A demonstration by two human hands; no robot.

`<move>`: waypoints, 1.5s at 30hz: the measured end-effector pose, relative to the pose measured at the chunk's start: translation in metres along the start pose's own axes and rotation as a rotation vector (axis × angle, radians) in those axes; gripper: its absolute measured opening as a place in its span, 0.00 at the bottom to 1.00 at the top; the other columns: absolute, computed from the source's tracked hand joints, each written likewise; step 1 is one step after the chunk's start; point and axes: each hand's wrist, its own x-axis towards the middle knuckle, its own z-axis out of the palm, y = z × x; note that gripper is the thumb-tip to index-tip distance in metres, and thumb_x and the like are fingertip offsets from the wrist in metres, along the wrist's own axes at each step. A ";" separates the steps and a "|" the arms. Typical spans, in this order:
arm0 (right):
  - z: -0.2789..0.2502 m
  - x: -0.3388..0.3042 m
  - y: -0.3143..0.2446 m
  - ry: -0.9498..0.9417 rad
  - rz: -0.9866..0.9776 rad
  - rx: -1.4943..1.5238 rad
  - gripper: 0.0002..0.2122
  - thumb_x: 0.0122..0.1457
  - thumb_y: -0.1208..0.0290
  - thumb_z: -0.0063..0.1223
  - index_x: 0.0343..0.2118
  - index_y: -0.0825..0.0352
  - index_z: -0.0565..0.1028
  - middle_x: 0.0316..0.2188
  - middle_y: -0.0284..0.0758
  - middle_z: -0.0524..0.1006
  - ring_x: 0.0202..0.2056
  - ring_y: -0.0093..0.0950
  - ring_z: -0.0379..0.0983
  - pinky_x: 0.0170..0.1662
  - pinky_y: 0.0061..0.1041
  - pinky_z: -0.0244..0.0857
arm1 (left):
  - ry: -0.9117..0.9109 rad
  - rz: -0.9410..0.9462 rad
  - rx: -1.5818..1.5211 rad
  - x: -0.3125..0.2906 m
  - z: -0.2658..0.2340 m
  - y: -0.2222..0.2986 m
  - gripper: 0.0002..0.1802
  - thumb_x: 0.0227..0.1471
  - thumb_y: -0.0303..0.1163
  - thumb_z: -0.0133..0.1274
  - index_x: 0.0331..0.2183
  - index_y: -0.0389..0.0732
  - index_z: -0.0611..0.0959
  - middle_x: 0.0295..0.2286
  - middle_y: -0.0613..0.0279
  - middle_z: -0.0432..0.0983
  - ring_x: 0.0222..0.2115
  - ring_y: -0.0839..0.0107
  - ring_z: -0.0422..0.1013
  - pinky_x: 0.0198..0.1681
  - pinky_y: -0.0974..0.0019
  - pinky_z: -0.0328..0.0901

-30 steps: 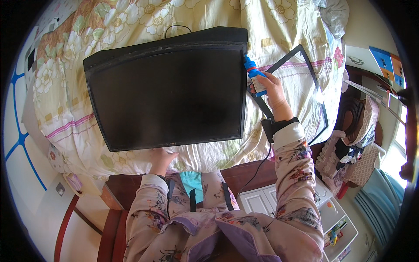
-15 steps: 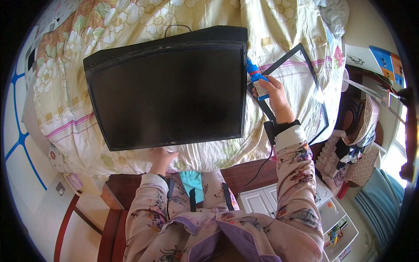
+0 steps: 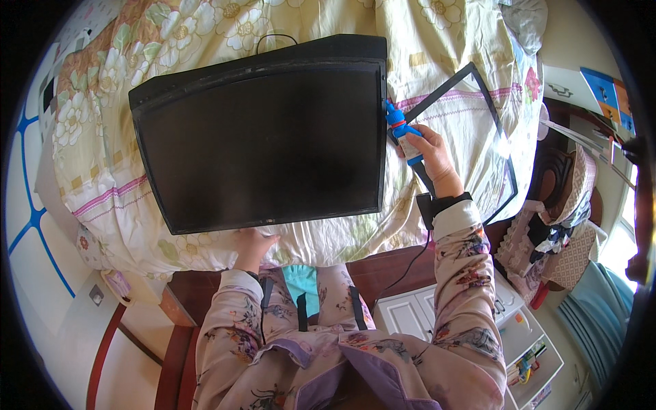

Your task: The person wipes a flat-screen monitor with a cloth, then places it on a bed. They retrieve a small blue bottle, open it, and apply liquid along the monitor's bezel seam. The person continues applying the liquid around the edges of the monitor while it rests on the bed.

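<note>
On the bed [image 3: 205, 41], the right hand [image 3: 430, 147] grips a blue tool [image 3: 403, 133] at the monitor's [image 3: 263, 133] edge.

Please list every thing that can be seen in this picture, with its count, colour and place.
monitor: 1, black, screen dark, lying flat on the bed, centre.
blue tool: 1, blue with white body, at the monitor's right edge, in the right hand.
black frame: 1, thin black bezel, on the bed right of the monitor.
bedspread: 1, cream with flowers, under all of these.
white drawer unit: 1, lower right, beside the bed.
left hand: 1, at the monitor's lower edge.
right hand: 1, gripping the blue tool; black wrist strap below it.
</note>
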 end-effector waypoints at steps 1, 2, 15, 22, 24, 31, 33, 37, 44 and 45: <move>0.000 -0.001 0.001 0.005 0.017 0.000 0.16 0.54 0.68 0.52 0.41 0.75 0.70 0.32 0.41 0.75 0.30 0.30 0.75 0.33 0.27 0.72 | 0.008 0.016 -0.012 0.000 0.001 -0.001 0.51 0.29 0.56 0.65 0.51 0.34 0.68 0.49 0.41 0.64 0.49 0.45 0.60 0.53 0.54 0.55; 0.000 -0.002 0.001 0.000 0.009 0.003 0.16 0.54 0.68 0.52 0.41 0.75 0.70 0.32 0.41 0.75 0.31 0.30 0.75 0.33 0.27 0.72 | 0.006 0.023 -0.016 0.001 0.001 -0.002 0.52 0.29 0.56 0.65 0.51 0.34 0.67 0.49 0.41 0.64 0.49 0.45 0.60 0.53 0.54 0.55; -0.006 -0.007 0.013 -0.023 0.021 -0.041 0.17 0.53 0.65 0.52 0.40 0.73 0.71 0.29 0.40 0.75 0.28 0.28 0.74 0.34 0.25 0.70 | 0.019 0.002 -0.028 0.000 0.002 -0.001 0.53 0.28 0.55 0.65 0.52 0.34 0.66 0.49 0.41 0.63 0.49 0.45 0.61 0.51 0.53 0.58; -0.008 -0.011 0.019 -0.026 0.025 -0.049 0.15 0.54 0.68 0.51 0.40 0.75 0.71 0.29 0.41 0.76 0.27 0.29 0.76 0.32 0.27 0.73 | 0.021 0.020 -0.050 -0.001 0.002 -0.002 0.53 0.28 0.54 0.66 0.52 0.34 0.65 0.49 0.41 0.64 0.49 0.45 0.60 0.52 0.53 0.57; -0.008 -0.013 0.020 -0.035 0.017 -0.054 0.15 0.54 0.68 0.51 0.41 0.75 0.71 0.29 0.41 0.76 0.27 0.29 0.76 0.32 0.26 0.73 | 0.027 0.008 -0.029 0.001 0.003 -0.002 0.53 0.28 0.54 0.66 0.53 0.34 0.65 0.49 0.41 0.64 0.49 0.45 0.59 0.52 0.53 0.57; -0.008 -0.021 0.021 -0.035 0.052 -0.100 0.17 0.54 0.63 0.51 0.40 0.73 0.71 0.28 0.39 0.75 0.28 0.27 0.74 0.34 0.24 0.70 | 0.028 0.037 -0.036 0.005 0.008 -0.006 0.54 0.27 0.54 0.66 0.53 0.34 0.65 0.49 0.41 0.64 0.50 0.45 0.60 0.52 0.53 0.57; -0.008 -0.023 0.022 -0.030 0.052 -0.114 0.17 0.53 0.63 0.51 0.40 0.73 0.71 0.29 0.39 0.75 0.28 0.28 0.75 0.34 0.24 0.70 | 0.038 0.022 -0.033 0.004 0.008 -0.006 0.54 0.27 0.54 0.66 0.52 0.33 0.65 0.49 0.41 0.64 0.50 0.45 0.60 0.52 0.53 0.57; -0.009 -0.025 0.027 -0.030 0.054 -0.113 0.18 0.53 0.63 0.51 0.41 0.73 0.71 0.29 0.39 0.75 0.29 0.28 0.75 0.34 0.25 0.71 | 0.021 0.003 -0.034 0.004 0.007 -0.004 0.53 0.28 0.54 0.66 0.52 0.32 0.66 0.49 0.40 0.63 0.50 0.45 0.59 0.53 0.53 0.57; -0.010 -0.032 0.034 -0.036 0.066 -0.113 0.19 0.53 0.62 0.52 0.41 0.73 0.71 0.30 0.40 0.75 0.29 0.29 0.75 0.34 0.26 0.71 | -0.028 0.009 -0.024 0.012 0.014 -0.010 0.54 0.28 0.54 0.66 0.52 0.31 0.65 0.50 0.40 0.63 0.51 0.45 0.59 0.54 0.54 0.55; -0.010 -0.034 0.034 -0.040 0.068 -0.109 0.19 0.52 0.62 0.52 0.41 0.73 0.71 0.30 0.40 0.75 0.29 0.29 0.75 0.34 0.26 0.71 | -0.036 0.008 -0.024 0.013 0.015 -0.011 0.55 0.28 0.54 0.66 0.52 0.30 0.65 0.50 0.40 0.63 0.51 0.45 0.58 0.54 0.54 0.55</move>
